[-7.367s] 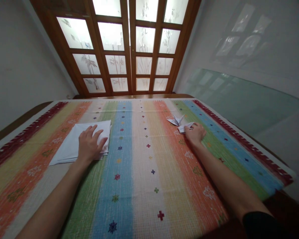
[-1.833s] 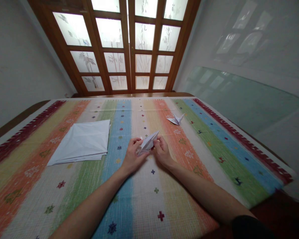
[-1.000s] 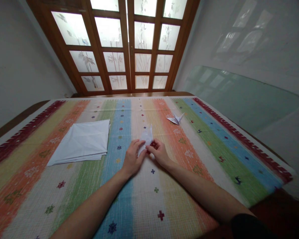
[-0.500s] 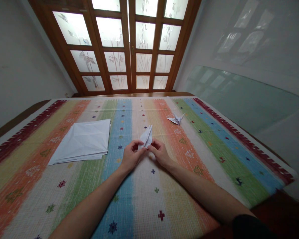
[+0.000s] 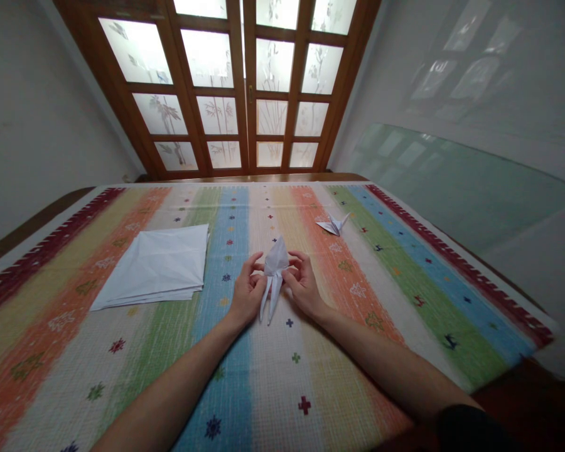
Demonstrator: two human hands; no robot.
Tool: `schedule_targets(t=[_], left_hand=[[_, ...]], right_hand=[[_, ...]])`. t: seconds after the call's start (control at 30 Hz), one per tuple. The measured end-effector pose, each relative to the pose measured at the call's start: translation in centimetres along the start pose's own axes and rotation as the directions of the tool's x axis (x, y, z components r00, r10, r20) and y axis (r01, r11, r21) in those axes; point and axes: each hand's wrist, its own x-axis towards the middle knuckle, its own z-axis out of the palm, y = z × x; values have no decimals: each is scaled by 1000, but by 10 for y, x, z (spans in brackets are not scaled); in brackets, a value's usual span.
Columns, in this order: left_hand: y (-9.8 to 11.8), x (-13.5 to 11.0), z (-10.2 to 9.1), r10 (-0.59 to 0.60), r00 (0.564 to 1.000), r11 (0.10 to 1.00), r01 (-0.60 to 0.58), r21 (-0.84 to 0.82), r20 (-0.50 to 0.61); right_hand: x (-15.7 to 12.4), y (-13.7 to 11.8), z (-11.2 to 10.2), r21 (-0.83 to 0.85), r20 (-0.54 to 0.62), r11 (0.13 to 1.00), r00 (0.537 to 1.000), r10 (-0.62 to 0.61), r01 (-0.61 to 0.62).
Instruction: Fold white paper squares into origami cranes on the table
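Note:
Between my hands is a piece of folded white paper (image 5: 276,258), with a broad point facing away from me and two narrow legs facing me. My left hand (image 5: 248,290) grips its left edge between thumb and fingers. On the opposite edge, my right hand (image 5: 303,284) pinches it the same way. A finished-looking white paper crane (image 5: 333,225) rests on the cloth farther back to the right. To the left lies a stack of white paper sheets (image 5: 162,263), slightly fanned at the near edge.
A striped, patterned tablecloth (image 5: 282,389) covers the table. Beyond the far edge stand wooden doors (image 5: 247,94) with frosted panes. A greenish glass panel (image 5: 452,188) leans along the right wall.
The folded paper has turned in my hands, so its broad face and two narrow legs now show. My fingers have shifted to its two sides. The crane and the stack stayed put.

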Motion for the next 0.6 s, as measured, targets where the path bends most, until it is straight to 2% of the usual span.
schedule_targets(t=[0.1, 0.27, 0.47, 0.6], left_hand=[[0, 0, -1, 19, 1000, 999, -19, 43, -6], [2, 1, -3, 42, 999, 986, -45, 162, 22], [2, 3, -4, -23, 1000, 997, 23, 70, -11], [2, 7, -3, -50, 995, 998, 52, 22, -85]], right_hand=[[1, 2, -2, -30, -5, 999, 1000, -16, 16], [2, 1, -5, -203, 86, 978, 996, -29, 46], [2, -2, -7, -284, 153, 951, 985, -81, 122], [2, -3, -6, -241, 147, 969, 989, -13, 48]])
